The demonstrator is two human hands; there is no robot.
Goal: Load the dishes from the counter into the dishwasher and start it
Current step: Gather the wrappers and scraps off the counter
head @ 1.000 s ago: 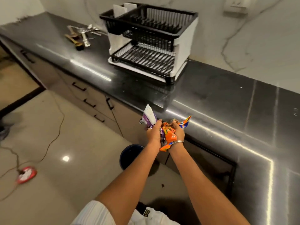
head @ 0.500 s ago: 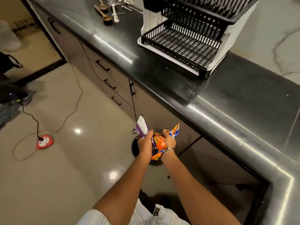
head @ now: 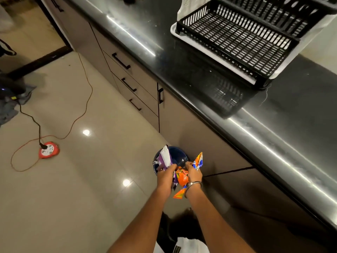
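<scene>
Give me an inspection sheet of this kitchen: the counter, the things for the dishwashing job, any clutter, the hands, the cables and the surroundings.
Surface: black glossy counter, streaked with light reflections.
Job's things: black and white dish rack on the counter, its lower tier with no dishes; no dishes in view; dishwasher not identifiable.
Clutter: purple wrapper and orange wrapper, both crumpled.
Hands: left hand grips the purple wrapper; right hand, with a bracelet at the wrist, grips the orange wrapper; both over a dark blue bin on the floor.
Cables: orange cord snakes over the floor to a red extension reel; a black lead plugs into it.
Surroundings: glossy tiled floor; grey drawers with black handles.
</scene>
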